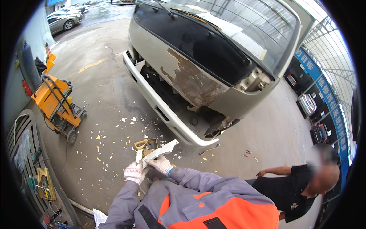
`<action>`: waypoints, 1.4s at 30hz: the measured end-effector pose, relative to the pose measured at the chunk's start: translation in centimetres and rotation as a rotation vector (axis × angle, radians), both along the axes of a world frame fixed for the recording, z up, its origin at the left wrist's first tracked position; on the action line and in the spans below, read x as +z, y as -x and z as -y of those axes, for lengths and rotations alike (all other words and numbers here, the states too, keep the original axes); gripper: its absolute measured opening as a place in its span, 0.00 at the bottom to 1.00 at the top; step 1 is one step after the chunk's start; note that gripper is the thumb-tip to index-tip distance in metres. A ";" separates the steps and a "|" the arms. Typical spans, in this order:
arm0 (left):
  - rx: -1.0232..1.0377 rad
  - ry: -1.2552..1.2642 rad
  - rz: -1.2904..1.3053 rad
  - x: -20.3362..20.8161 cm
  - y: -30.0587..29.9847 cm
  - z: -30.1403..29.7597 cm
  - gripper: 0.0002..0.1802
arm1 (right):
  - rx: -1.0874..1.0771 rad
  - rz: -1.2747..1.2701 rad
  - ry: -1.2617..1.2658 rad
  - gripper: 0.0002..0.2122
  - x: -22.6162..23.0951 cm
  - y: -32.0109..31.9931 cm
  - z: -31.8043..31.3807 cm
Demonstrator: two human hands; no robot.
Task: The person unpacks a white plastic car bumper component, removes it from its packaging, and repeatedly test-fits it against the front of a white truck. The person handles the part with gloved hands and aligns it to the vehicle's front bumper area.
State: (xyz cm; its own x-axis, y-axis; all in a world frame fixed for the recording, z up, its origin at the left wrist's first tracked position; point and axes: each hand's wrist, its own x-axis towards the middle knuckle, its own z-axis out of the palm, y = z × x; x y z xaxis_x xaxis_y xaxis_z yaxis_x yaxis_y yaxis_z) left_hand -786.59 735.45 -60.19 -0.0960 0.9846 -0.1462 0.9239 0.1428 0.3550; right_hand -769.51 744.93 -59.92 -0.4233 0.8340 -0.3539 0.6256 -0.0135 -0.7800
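Note:
My left hand (133, 172), in a white work glove with red print, is closed around the lower end of a short pale flat strip (139, 155). The strip's kind cannot be made out. Just to its right, my right hand (161, 165), also gloved, grips the lower edge of a long white curved trim piece (164, 149), which points up and to the right. Beyond my hands, an open box (152, 143) with a yellow part stands on the floor; the trim piece overlaps it.
A pale truck cab (198, 76) with peeled paint stands ahead, its white bumper (167, 118) hanging low. Paint flakes litter the floor (103, 168). An orange wheeled machine (57, 99) and a slatted bench (26, 141) are left. Another person (301, 191) stands right, near red-handled pliers (246, 155).

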 end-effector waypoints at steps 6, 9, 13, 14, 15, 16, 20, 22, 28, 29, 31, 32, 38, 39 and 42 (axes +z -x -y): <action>0.264 -0.121 -0.009 1.0 9.2 1.0 0.20 | 0.543 0.283 -0.498 0.14 -4.4 6.8 -3.8; 0.553 -0.137 -0.007 1.2 17.0 3.7 0.17 | 0.454 0.257 -0.220 0.19 -5.3 14.1 -6.2; 0.864 -0.328 0.329 -1.0 28.3 9.7 0.17 | 0.173 -0.068 -0.044 0.24 -6.6 20.7 -10.7; 0.950 -0.419 0.501 -2.9 31.4 12.8 0.17 | 0.184 -0.224 -0.031 0.22 -4.7 23.0 -11.2; 1.020 -0.447 0.662 -0.3 32.5 14.0 0.17 | 0.344 -0.081 -0.317 0.21 -5.6 24.7 -12.3; 1.149 -0.480 0.849 2.2 32.9 14.8 0.17 | 0.221 -0.171 -0.096 0.20 -3.2 27.7 -12.7; 1.178 -0.813 1.487 2.5 36.7 16.3 0.24 | 0.368 -0.058 -0.463 0.20 -2.4 32.9 -15.0; 1.144 -0.898 1.631 1.6 37.4 16.3 0.30 | 0.072 -0.562 0.039 0.22 2.2 36.5 -14.6; 0.845 -0.527 1.992 1.2 42.5 12.5 0.44 | -0.036 -0.532 0.063 0.21 5.6 42.1 -16.8; 0.872 -0.521 1.975 1.2 43.5 11.4 0.46 | -0.042 -0.651 0.022 0.21 5.6 42.8 -17.3; 0.770 -0.533 1.981 3.0 46.5 8.5 0.46 | -0.177 -0.685 -0.006 0.19 7.0 44.5 -18.2; 0.707 -0.536 1.985 3.5 48.0 7.5 0.46 | -0.228 -0.766 -0.005 0.19 7.4 45.1 -18.7; 0.615 -0.278 1.846 2.4 59.0 3.0 0.39 | -0.418 -1.003 -0.137 0.19 12.3 48.4 -19.0; 0.588 -0.235 1.838 2.9 60.0 1.6 0.38 | -0.506 -0.907 -0.241 0.20 11.6 48.5 -19.5; 0.564 -0.159 1.817 2.7 61.9 -0.6 0.35 | -0.553 -0.983 -0.076 0.28 19.4 51.0 -14.6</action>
